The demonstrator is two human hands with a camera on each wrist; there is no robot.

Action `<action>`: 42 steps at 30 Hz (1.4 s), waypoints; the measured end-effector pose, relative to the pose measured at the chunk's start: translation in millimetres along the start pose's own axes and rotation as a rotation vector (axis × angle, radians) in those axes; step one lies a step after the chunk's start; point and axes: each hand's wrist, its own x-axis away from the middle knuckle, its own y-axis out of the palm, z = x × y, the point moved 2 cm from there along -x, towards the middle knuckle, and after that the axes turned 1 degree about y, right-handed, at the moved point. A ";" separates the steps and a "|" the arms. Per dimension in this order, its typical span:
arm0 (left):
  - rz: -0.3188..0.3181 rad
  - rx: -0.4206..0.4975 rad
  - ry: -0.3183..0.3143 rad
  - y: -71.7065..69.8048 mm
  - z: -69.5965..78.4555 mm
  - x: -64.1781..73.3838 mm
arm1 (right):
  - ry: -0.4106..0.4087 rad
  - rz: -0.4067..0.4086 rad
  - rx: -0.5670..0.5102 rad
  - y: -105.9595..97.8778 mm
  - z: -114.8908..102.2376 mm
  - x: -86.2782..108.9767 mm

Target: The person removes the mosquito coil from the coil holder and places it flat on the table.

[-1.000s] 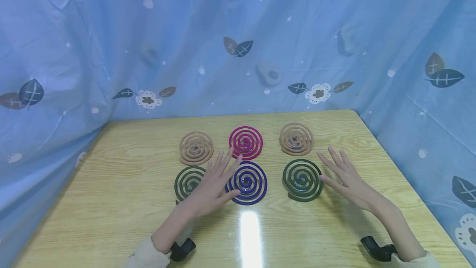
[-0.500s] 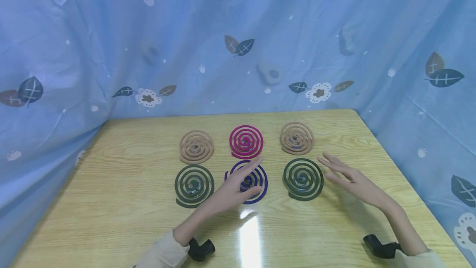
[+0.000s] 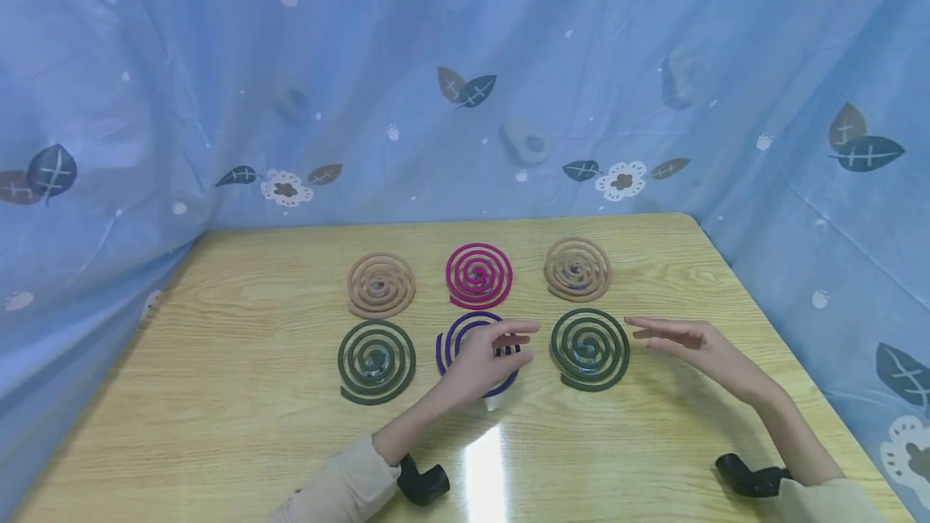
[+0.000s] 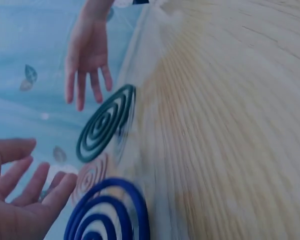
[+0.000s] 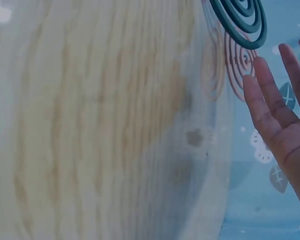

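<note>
Six-coil layout aside, the nearest thing to my left hand (image 3: pixel 481 359) is a blue mosquito coil (image 3: pixel 475 315); the hand hovers over it, partly covering it, fingers pointing right and holding nothing. To its right lies a dark green mosquito coil (image 3: pixel 587 348), raised a little off the table in the left wrist view. My right hand (image 3: pixel 701 345) hangs just beyond that coil's right side, fingers extended toward it, palm facing left. Between the two hands, the green coil shows whole. The right wrist view has my right hand's spread fingers (image 5: pixel 270 95) near the green coil's edge.
Behind stand a magenta coil (image 3: pixel 479 276) and two tan coils, one left (image 3: pixel 381 286) and one right (image 3: pixel 578 269). Another green coil (image 3: pixel 376 362) lies front left. The wooden table (image 3: pixel 240 394) meets a blue patterned curtain (image 3: pixel 392 55) at the back and sides.
My left hand has moved right, from between the left green and blue coils to over the blue one. Both hands have turned from spread, upward-pointing fingers to fingers pointing inward.
</note>
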 end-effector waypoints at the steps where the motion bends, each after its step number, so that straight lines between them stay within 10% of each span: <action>1: 0.014 -0.002 -0.006 2.5 0.2 -1.8 | 0.000 0.002 -0.010 -0.2 0.7 -0.2; 26: 0.277 0.069 -0.075 55.8 -10.2 -17.8 | -0.040 -0.094 -0.304 4.7 18.9 -10.9; 42: 0.270 -0.045 -0.056 63.7 -11.3 -26.0 | 0.003 0.069 -0.169 6.9 23.9 -15.6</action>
